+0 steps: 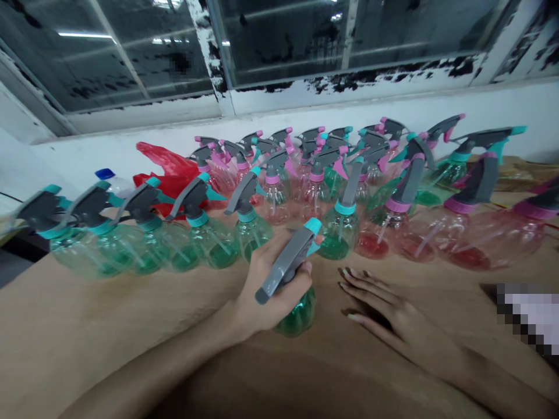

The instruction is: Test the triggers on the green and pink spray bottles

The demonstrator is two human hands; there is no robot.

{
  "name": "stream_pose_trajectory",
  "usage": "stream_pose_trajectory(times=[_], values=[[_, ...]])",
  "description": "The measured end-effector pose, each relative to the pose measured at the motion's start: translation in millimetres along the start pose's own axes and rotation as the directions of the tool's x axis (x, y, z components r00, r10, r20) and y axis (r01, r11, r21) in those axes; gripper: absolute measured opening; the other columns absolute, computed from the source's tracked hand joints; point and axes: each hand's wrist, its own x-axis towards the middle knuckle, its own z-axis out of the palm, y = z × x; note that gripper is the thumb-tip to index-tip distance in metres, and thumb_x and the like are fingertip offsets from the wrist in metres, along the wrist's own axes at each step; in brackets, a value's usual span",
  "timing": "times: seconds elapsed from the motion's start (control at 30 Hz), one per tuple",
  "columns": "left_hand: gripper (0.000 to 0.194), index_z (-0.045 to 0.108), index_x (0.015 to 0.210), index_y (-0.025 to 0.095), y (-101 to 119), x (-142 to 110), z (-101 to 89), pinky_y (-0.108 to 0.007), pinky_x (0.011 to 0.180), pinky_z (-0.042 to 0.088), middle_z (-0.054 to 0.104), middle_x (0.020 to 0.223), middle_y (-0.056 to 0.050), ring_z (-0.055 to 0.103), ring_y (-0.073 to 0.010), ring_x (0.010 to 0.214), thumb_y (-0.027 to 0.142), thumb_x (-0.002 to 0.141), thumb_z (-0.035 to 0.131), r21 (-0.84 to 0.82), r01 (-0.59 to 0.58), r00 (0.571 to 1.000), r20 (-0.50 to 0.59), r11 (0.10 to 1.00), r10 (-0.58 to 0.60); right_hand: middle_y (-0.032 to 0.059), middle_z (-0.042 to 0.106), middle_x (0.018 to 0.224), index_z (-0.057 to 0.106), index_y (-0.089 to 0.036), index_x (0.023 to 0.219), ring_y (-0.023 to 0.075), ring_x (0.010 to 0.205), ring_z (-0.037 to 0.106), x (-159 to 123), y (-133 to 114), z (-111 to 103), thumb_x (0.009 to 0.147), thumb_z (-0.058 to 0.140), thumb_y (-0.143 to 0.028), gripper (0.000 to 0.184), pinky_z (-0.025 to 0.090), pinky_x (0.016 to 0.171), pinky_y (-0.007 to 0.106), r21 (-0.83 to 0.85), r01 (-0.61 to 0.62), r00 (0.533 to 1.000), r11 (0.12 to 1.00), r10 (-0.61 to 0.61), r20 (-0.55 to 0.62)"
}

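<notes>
My left hand (273,279) is wrapped round the neck of a green spray bottle (297,314), just under its grey trigger head with a teal nozzle. The bottle is upright at the table's near middle, and my fingers cover its collar. To its right, my right hand (388,311) rests on the wooden table (183,317) with the fingers stretched out, touching no bottle. Behind both hands runs a row of spray bottles: green ones (218,244) on the left and pink ones (375,238) on the right.
Further back stand several more spray bottles (317,192), crowded together. A red plastic bag (168,166) and a bottle with a blue cap (105,173) are at the back left. Cardboard (510,171) lies at the back right. A blurred-out object (530,314) sits at the right edge.
</notes>
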Motion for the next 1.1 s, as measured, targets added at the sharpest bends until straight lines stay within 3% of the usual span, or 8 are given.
stream_pose_trajectory(times=[0.2, 0.37, 0.7, 0.9, 1.1], values=[[0.011, 0.053, 0.075, 0.021, -1.1, 3.8, -1.9, -0.031, 0.060, 0.050, 0.057, 0.073, -0.002, 0.058, -0.0169, 0.065, 0.016, 0.067, 0.047, 0.056, -0.070, 0.998, -0.001, 0.996, 0.070, 0.0037, 0.047, 0.136, 0.045, -0.022, 0.130, 0.0219, 0.125, 0.041, 0.5, -0.2, 0.0, 0.087, 0.048, -0.037, 0.045, 0.038, 0.102, 0.045, -0.006, 0.000, 1.000, 1.000, 0.000, 0.009], [0.010, 0.050, 0.076, 0.022, 0.9, 4.5, -2.5, -0.030, 0.056, 0.047, 0.058, 0.071, 0.000, 0.056, -0.0161, 0.062, 0.017, 0.068, 0.047, 0.052, -0.069, 0.998, 0.008, 0.996, 0.069, 0.0039, 0.047, 0.135, 0.046, -0.021, 0.129, 0.0219, 0.125, 0.041, -0.4, 0.1, 1.1, 0.088, 0.047, -0.037, 0.045, 0.038, 0.102, 0.045, -0.020, 0.011, 1.000, 1.000, -0.012, -0.006], [0.022, 0.055, 0.089, 0.022, 3.3, 6.1, -5.5, -0.028, 0.059, 0.046, 0.052, 0.069, 0.002, 0.052, -0.0137, 0.059, 0.017, 0.070, 0.047, 0.013, -0.065, 0.997, 0.045, 0.998, 0.064, 0.0033, 0.047, 0.136, 0.045, -0.023, 0.130, 0.0223, 0.125, 0.041, -0.7, -0.1, 1.0, 0.086, 0.049, -0.038, 0.046, 0.038, 0.102, 0.045, -0.012, -0.010, 1.000, 1.000, 0.010, 0.001], [0.011, 0.052, 0.078, 0.021, 7.7, 7.7, -7.8, -0.028, 0.054, 0.041, 0.049, 0.065, 0.002, 0.047, -0.0135, 0.055, 0.017, 0.068, 0.047, 0.031, -0.075, 0.996, 0.045, 0.997, 0.073, 0.0035, 0.047, 0.136, 0.046, -0.023, 0.130, 0.0216, 0.125, 0.041, -0.7, -1.1, -0.8, 0.087, 0.049, -0.037, 0.045, 0.038, 0.103, 0.044, -0.004, 0.001, 1.000, 1.000, -0.001, 0.000], [0.010, 0.051, 0.077, 0.021, 5.5, 8.0, -6.2, -0.029, 0.061, 0.043, 0.053, 0.072, 0.001, 0.052, -0.0145, 0.063, 0.016, 0.070, 0.047, -0.007, -0.118, 0.992, 0.045, 0.993, 0.118, 0.0035, 0.048, 0.135, 0.047, -0.023, 0.128, 0.0217, 0.125, 0.041, 0.4, 1.1, 1.8, 0.086, 0.050, -0.036, 0.044, 0.037, 0.103, 0.044, 0.000, 0.008, 1.000, 1.000, -0.008, -0.024]])
